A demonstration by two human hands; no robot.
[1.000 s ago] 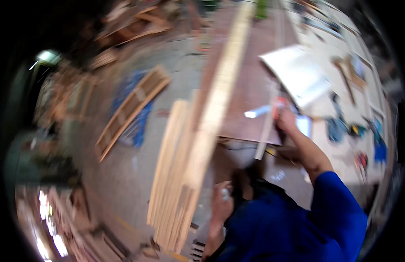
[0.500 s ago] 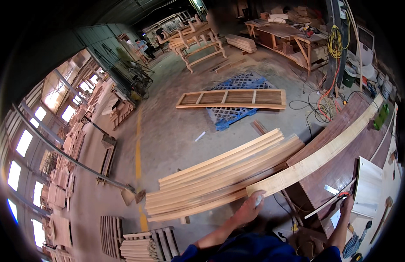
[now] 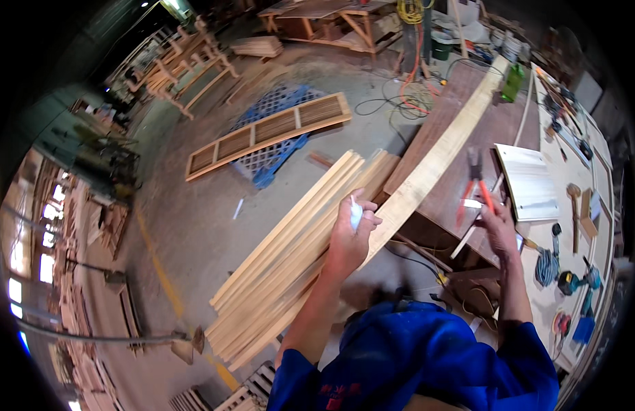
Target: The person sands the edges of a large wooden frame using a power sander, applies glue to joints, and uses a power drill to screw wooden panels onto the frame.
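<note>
My left hand (image 3: 349,236) is raised over the near end of a long pale plank (image 3: 427,185), its fingers curled. A small white thing (image 3: 356,214) shows at its thumb side; I cannot tell whether it is held or wrapped on a finger. In my right hand (image 3: 499,222) is a pair of pliers (image 3: 476,179) with orange-red handles, jaws pointing away and handles spread. They hang above the dark brown board (image 3: 468,123) on which the plank lies. A white panel with small holes (image 3: 528,181) lies just right of the pliers.
Long wooden strips (image 3: 290,264) lie stacked at my left. Beyond them a slatted frame (image 3: 262,137) rests on a blue pallet (image 3: 262,171). At right are a mallet (image 3: 573,205), a coiled cable (image 3: 547,267), a cordless drill (image 3: 591,277) and a green bottle (image 3: 514,83).
My left hand has lifted off the plank's end. My right hand has raised the pliers from the bench area, up and leftward. The whole view has turned to the right.
</note>
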